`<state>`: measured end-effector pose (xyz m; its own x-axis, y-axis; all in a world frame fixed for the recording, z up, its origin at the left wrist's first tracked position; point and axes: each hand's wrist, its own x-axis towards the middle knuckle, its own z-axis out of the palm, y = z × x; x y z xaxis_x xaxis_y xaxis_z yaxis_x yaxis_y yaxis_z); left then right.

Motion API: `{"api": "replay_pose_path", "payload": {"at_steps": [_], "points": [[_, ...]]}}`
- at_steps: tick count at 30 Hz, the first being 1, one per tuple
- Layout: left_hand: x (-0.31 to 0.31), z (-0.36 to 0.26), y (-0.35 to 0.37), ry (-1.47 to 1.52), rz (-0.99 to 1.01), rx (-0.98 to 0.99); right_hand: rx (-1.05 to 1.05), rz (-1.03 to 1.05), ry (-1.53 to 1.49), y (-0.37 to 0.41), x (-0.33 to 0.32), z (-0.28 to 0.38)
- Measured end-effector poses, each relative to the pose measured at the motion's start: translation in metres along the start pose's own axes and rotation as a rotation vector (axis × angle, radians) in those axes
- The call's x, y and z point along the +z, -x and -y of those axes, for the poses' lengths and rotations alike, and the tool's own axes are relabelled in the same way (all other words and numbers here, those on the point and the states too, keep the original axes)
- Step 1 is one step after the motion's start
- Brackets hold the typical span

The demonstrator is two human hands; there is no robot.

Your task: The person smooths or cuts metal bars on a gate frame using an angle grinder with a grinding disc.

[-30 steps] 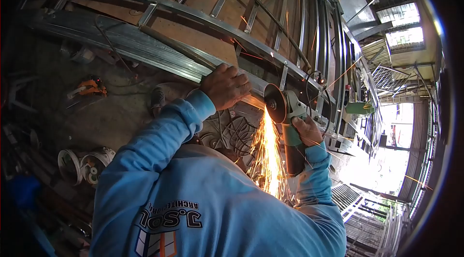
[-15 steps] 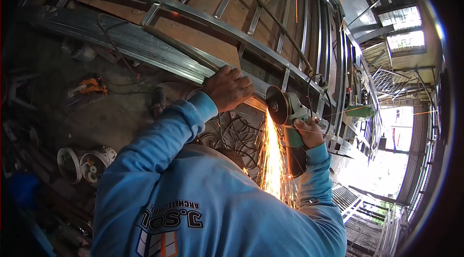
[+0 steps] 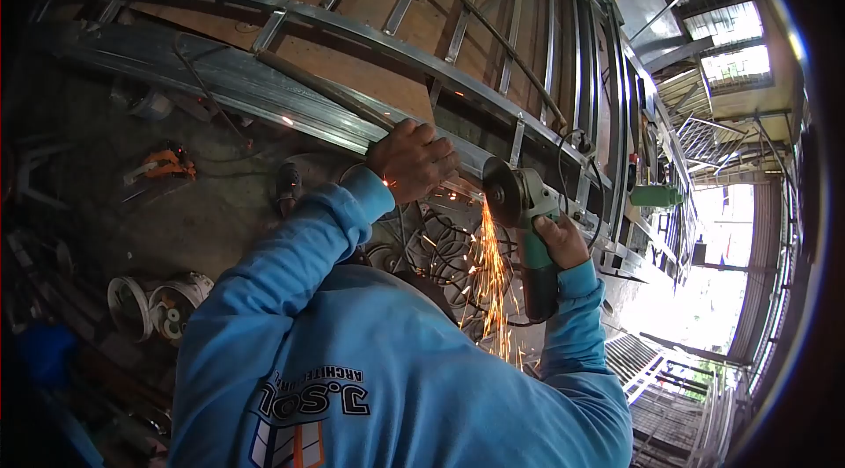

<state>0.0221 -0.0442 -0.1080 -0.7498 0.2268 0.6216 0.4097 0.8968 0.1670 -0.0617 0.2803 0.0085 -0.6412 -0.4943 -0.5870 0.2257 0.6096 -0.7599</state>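
Sparks (image 3: 493, 270): thinner than half a second ago, down from one thick stream to a loose scatter falling towards my chest. I judge the disc is biting lighter or lifting off the cut.
Angle grinder (image 3: 531, 230): in my right hand, its disc (image 3: 499, 192) at the near edge of the steel rail, about where it was.
Right hand (image 3: 561, 241): wrapped tight round the grinder's green body.
Left hand (image 3: 411, 160): clamped over the steel rail (image 3: 246, 85), close beside the disc and hardly shifted; the two hands are apart.
Edges: the rail's edge runs on past my left hand, and the bars of the gate frame (image 3: 528, 54) lie just beyond both hands.
Room: black cable coils (image 3: 440, 252) lie below, between my hands. White buckets (image 3: 150, 305) stand well off, outside my left arm.
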Motion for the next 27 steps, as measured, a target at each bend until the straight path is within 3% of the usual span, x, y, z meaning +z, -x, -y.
{"api": "replay_pose_path", "payload": {"at_steps": [3, 9, 13, 16, 19, 27], "points": [[-0.002, -0.001, -0.002, 0.066, -0.020, -0.031, -0.237, -0.145, 0.050, 0.013, 0.001, -0.009], [-0.005, -0.002, -0.007, 0.032, -0.001, 0.000, -0.506, -0.483, -0.264, 0.027, 0.005, -0.077], [-0.008, -0.007, -0.011, -0.005, 0.038, -0.004, -0.604, -0.424, -0.638, 0.051, 0.022, -0.091], [-0.011, -0.011, -0.018, -0.036, 0.070, -0.036, -0.695, -0.509, -0.754, 0.073, 0.038, -0.082], [-0.019, -0.009, -0.030, 0.028, 0.278, -0.118, -0.734, -0.502, -0.846, 0.083, 0.047, -0.082], [-0.016, 0.007, -0.038, 0.019, 0.345, -0.177, -0.783, -0.453, -1.102, 0.088, 0.066, -0.084]]}}
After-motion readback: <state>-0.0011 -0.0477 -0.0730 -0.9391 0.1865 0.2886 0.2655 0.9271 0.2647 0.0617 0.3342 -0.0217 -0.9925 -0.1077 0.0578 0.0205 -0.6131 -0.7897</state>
